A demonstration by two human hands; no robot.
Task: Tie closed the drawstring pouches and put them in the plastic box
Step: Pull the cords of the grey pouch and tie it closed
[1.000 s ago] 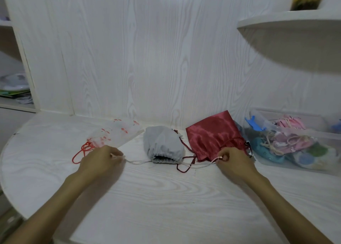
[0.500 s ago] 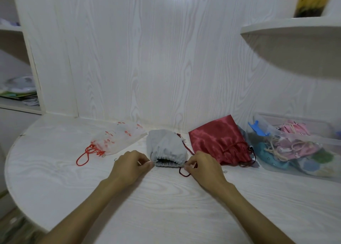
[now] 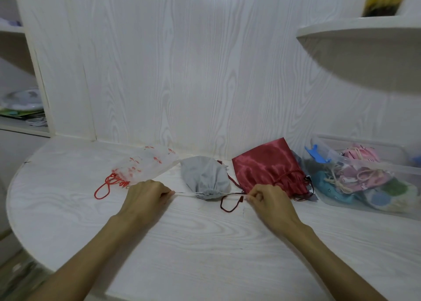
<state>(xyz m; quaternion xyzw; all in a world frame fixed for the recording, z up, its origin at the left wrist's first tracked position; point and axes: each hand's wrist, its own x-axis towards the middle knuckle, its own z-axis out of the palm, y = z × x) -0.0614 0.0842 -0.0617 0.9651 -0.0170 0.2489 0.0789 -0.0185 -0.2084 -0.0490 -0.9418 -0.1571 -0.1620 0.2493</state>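
grey pouch (image 3: 205, 177) cinched | left hand (image 3: 145, 198), right hand (image 3: 268, 200) pinch cord ends

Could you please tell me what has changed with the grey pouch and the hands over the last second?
The left hand and right hand, close against the grey pouch half a second ago, have pulled apart sideways, each pinching an end of its white drawstring. The pouch mouth, open earlier, is now cinched shut. The red satin pouch, the sheer pouch and the plastic box stayed put.
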